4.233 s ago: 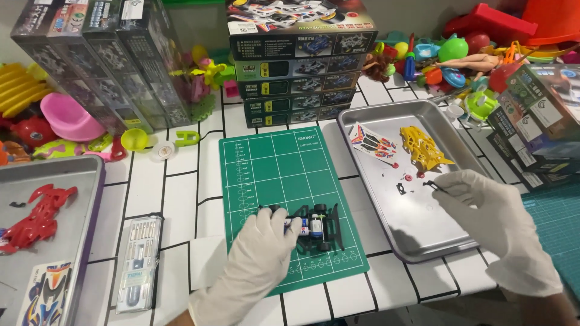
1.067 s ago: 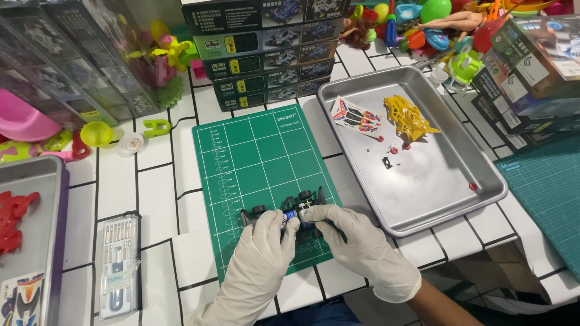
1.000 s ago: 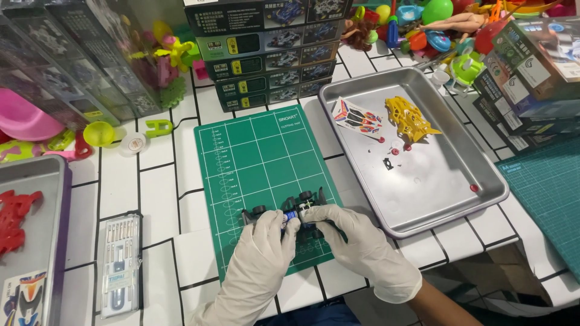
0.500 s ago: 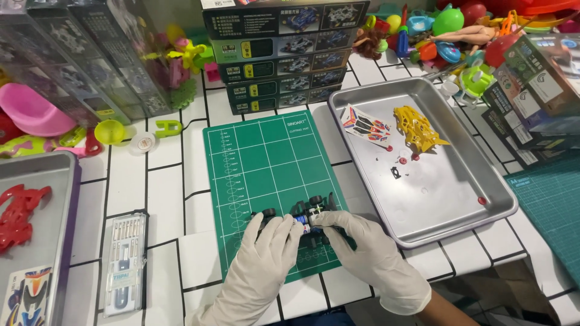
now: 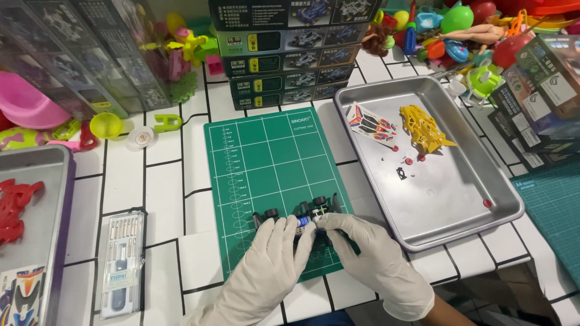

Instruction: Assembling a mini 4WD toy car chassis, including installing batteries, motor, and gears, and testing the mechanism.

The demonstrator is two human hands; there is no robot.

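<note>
Two white-gloved hands meet over a small black toy car chassis (image 5: pixel 304 218) at the lower centre of the frame, where it sits on the near end of a green cutting mat (image 5: pixel 272 163) laid on a white tiled worktop (image 5: pixel 163 193). The left hand (image 5: pixel 266 265) lies flat across the chassis's left side, fingers extended and close together, their tips touching the black wheels. The right hand (image 5: pixel 368 256) reaches in from the lower right, its fingertips bunched and pinching the middle of the chassis beside a small blue part; how firmly they grip cannot be told.

To the right of the mat, a silver metal tray (image 5: pixel 459 199) holds a yellow plastic parts frame (image 5: pixel 426 128), a red, white and blue printed car body shell (image 5: pixel 370 122) and a few tiny loose pieces. A stack of dark model-kit boxes (image 5: pixel 290 54) stands at the top centre, just beyond the mat. A clear case of small screwdrivers (image 5: pixel 122 262) lies at lower left, beside a second tray (image 5: pixel 42 181) at the left edge carrying red plastic parts (image 5: pixel 15 208). Bright plastic toys (image 5: pixel 459 30) crowd the upper right corner
</note>
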